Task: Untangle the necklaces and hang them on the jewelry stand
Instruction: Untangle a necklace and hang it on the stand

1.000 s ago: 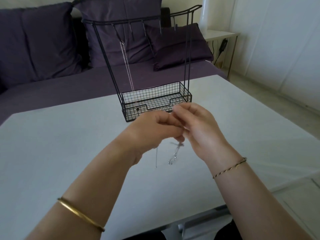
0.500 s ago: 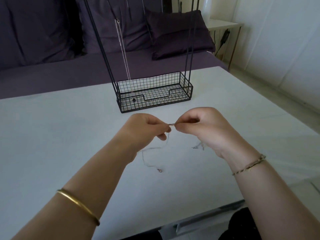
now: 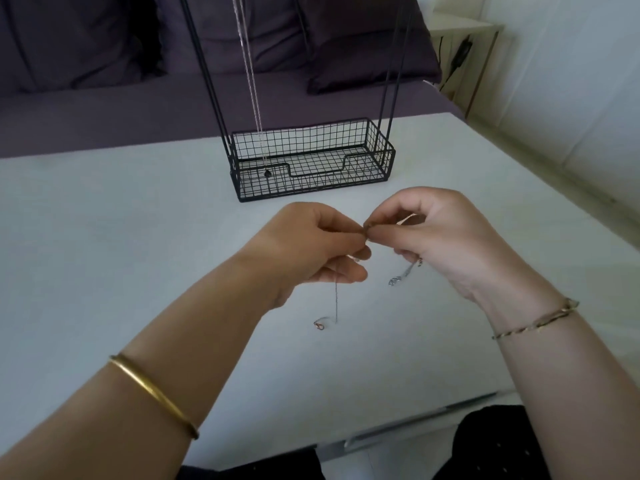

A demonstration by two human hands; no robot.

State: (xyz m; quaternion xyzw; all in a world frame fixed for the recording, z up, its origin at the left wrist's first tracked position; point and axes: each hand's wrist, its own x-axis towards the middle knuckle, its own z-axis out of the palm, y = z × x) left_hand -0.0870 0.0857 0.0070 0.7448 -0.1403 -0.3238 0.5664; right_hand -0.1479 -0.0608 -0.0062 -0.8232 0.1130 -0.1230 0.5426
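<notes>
NECKLACE: thin silver necklace (image 3: 336, 296), pinched by left hand (image 3: 311, 244) and right hand (image 3: 440, 244), fingertips meeting | ENDS: strand hung below left hand, clasp (image 3: 319, 325) on tabletop (image 3: 138, 237); clumped end under right hand | BASKET: jewelry stand (image 3: 311, 168) beyond both hands, holding dark pendant (image 3: 267, 173) of hung chain (image 3: 252, 81).

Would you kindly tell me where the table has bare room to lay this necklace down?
Bare table lies left of the left hand and jewelry stand, and right of the right hand up to its edge. Crowded: under both hands, where the chain dangles, and the strip before the stand.
</notes>
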